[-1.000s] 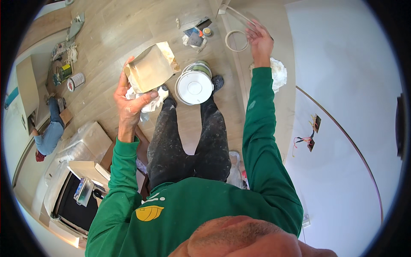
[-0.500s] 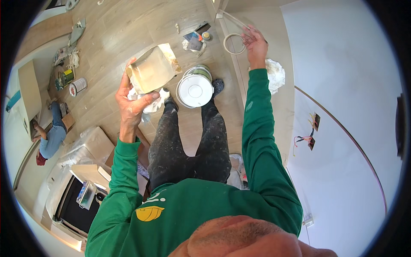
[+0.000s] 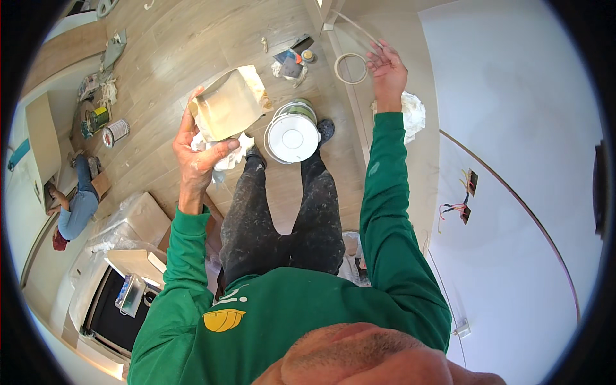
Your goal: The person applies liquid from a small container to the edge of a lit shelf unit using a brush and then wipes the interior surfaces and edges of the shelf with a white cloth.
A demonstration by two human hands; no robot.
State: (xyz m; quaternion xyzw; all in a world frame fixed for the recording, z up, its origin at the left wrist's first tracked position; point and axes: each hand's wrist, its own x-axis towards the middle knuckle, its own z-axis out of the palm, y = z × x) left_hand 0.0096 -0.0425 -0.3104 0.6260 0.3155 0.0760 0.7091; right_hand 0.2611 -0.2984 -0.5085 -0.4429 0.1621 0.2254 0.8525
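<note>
Our left grip is closed around a squarish, cream-coloured piece, smooth and slightly glossy with a ragged edge, and crumpled white material beneath it, both left of the bucket. Our right grip, fingers half curled, lies beyond the bucket to its right, beside a thin pale ring and a narrow straight strip; we cannot tell whether it holds either. The bucket has a round white lid and stands on the wood-grained floor; right of it sits a crinkled white heap.
</note>
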